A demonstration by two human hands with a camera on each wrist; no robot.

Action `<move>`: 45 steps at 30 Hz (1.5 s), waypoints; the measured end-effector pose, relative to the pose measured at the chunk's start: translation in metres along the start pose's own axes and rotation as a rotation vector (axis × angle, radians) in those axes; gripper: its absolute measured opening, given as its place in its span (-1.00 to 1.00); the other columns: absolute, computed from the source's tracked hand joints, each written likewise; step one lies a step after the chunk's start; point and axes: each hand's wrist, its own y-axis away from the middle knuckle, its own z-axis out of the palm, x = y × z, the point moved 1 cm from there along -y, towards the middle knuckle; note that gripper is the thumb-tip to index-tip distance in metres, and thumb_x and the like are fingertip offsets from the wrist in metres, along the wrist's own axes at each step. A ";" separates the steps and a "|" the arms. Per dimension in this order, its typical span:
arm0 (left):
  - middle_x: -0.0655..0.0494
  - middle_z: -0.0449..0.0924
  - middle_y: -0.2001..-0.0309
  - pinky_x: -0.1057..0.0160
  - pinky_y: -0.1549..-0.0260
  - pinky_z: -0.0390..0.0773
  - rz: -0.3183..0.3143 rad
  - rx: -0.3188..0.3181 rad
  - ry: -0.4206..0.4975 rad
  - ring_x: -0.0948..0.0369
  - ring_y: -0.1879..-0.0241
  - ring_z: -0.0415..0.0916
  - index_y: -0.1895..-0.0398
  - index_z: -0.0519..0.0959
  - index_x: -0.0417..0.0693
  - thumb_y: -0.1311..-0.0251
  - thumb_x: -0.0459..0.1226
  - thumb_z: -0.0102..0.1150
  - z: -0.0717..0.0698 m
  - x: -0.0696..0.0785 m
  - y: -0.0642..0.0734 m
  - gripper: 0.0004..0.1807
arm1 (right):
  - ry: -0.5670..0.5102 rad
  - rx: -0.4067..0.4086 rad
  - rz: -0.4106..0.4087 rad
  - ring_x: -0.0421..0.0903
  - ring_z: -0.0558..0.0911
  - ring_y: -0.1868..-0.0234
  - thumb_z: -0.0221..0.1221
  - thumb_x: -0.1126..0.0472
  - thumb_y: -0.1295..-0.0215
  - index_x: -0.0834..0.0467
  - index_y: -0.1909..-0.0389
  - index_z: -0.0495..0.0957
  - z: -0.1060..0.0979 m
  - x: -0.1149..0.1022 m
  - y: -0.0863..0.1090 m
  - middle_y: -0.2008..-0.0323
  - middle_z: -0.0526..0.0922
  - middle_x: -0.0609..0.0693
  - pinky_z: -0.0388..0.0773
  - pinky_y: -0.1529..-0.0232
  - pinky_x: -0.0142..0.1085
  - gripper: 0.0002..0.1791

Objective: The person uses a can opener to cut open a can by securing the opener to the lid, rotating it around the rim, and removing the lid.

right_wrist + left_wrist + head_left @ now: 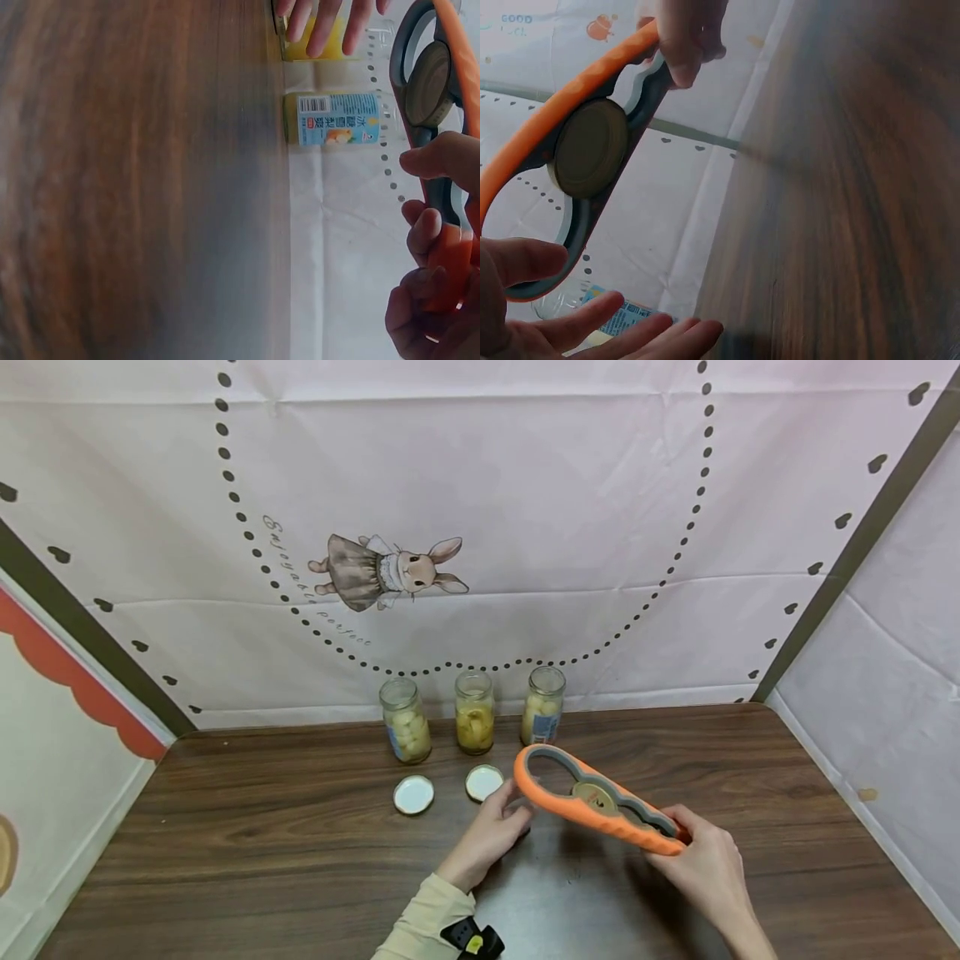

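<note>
My right hand grips one end of an orange and grey jar opener, raised above the table. A gold jar lid sits in the opener's middle opening. Beneath the opener's other end, my left hand is held with its fingers extended and loosely spread, holding nothing; whether it touches the opener I cannot tell. Two white-faced lids lie on the table to the left. Behind them stand three lidless glass jars of pale fruit: a left jar, a middle jar and a right jar with a blue label.
The dark wood table meets a white printed cloth along its back edge, close behind the jars. More cloth hangs at the left and right sides. A black strap is worn on the left wrist.
</note>
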 end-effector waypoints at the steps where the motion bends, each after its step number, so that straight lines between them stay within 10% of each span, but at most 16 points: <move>1: -0.18 0.32 -0.26 0.03 -0.04 0.47 -0.020 -0.008 0.031 0.01 -0.13 0.41 -0.32 0.31 -0.27 -0.41 -0.32 -0.06 0.001 0.000 0.000 -0.55 | -0.004 0.005 -0.023 -0.18 0.38 0.62 0.46 0.33 0.21 0.11 0.28 0.64 0.001 -0.001 0.000 0.61 0.54 -0.15 0.29 0.57 -0.26 -0.64; 11: -0.16 0.40 -0.16 0.12 0.03 0.53 -0.137 -0.133 0.379 0.15 0.05 0.54 -0.28 0.33 -0.32 -0.46 -0.24 -0.06 0.007 0.006 0.007 -0.56 | 0.009 0.149 -0.293 -0.31 0.41 0.56 0.53 0.37 0.45 0.03 0.38 0.63 0.012 -0.005 -0.001 0.51 0.54 -0.20 0.35 0.59 -0.28 -0.54; 21: -0.39 -0.15 -0.44 -0.05 -0.13 0.40 -0.177 -0.176 0.615 -0.07 -0.25 0.32 -0.47 -0.27 -0.41 -0.49 -0.18 -0.14 0.008 0.005 0.013 -0.23 | 0.004 0.168 -0.364 -0.25 0.47 0.48 0.53 0.37 0.48 0.05 0.37 0.63 0.024 -0.013 -0.001 0.47 0.55 -0.17 0.41 0.56 -0.25 -0.51; 32: -0.19 0.43 -0.18 -0.06 -0.20 0.30 -0.203 -0.303 0.803 -0.07 -0.20 0.40 -0.32 0.17 -0.25 -0.46 -0.14 -0.14 0.011 0.009 0.012 -0.49 | -0.030 0.154 -0.391 -0.28 0.42 0.47 0.55 0.36 0.43 0.05 0.36 0.63 0.027 -0.018 -0.004 0.48 0.52 -0.22 0.38 0.57 -0.32 -0.53; 39: 0.02 0.49 -0.03 0.02 -0.07 0.42 -0.236 -0.250 0.798 0.10 -0.04 0.50 -0.05 0.39 -0.04 -0.40 -0.18 -0.13 0.010 0.011 0.014 -0.75 | -0.061 0.136 -0.420 -0.29 0.38 0.46 0.54 0.41 0.44 0.08 0.35 0.62 0.027 -0.019 -0.005 0.47 0.50 -0.25 0.36 0.54 -0.35 -0.51; 45: -0.08 0.48 -0.14 0.02 -0.15 0.38 -0.237 -0.285 0.861 0.03 -0.14 0.45 -0.31 0.26 -0.21 -0.39 -0.19 -0.12 0.012 0.012 0.015 -0.52 | -0.089 0.135 -0.446 -0.29 0.37 0.44 0.54 0.43 0.42 0.10 0.34 0.61 0.028 -0.018 -0.006 0.46 0.52 -0.23 0.38 0.52 -0.36 -0.51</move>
